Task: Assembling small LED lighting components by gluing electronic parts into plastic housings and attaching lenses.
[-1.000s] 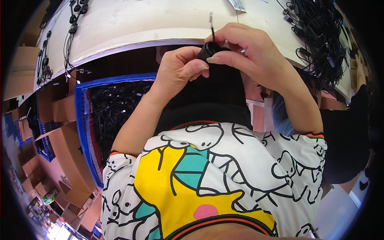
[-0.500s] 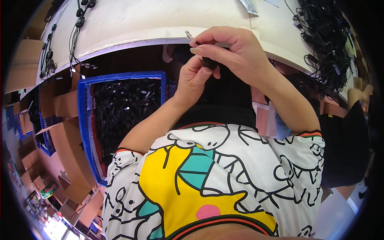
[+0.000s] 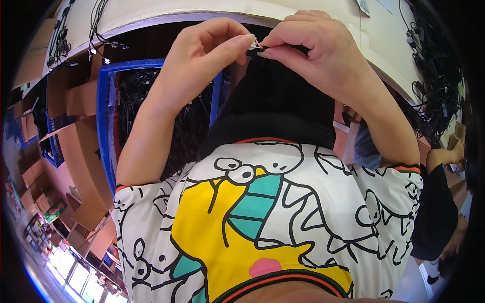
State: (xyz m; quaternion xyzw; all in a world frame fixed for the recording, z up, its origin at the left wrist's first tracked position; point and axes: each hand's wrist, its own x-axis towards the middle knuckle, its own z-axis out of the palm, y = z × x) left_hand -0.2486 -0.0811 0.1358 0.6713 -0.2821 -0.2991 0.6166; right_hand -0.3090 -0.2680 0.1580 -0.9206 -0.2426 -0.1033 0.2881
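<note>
My left hand [image 3: 207,60] pinches a small whitish, clear-looking plug [image 3: 255,44] between thumb and forefinger. My right hand [image 3: 321,55] is closed on a thin cable right beside it, fingertips almost meeting the left ones. Most of the cable is hidden behind the right fingers, with only a bit of dark showing at their tips. Both hands are raised over my black-clad lap, just off the near edge of the pale table [image 3: 166,14].
A blue crate [image 3: 104,126] full of black cables stands below on the left, partly behind my left forearm. Tangled black cables [image 3: 434,76] hang at the table's right side. Cardboard boxes [image 3: 86,171] fill the far left. Another person's arm [image 3: 444,156] shows at right.
My left hand has left the underside of the right hand and moved up and left to the plug. The right hand has shifted slightly up and right. The view has tilted a little.
</note>
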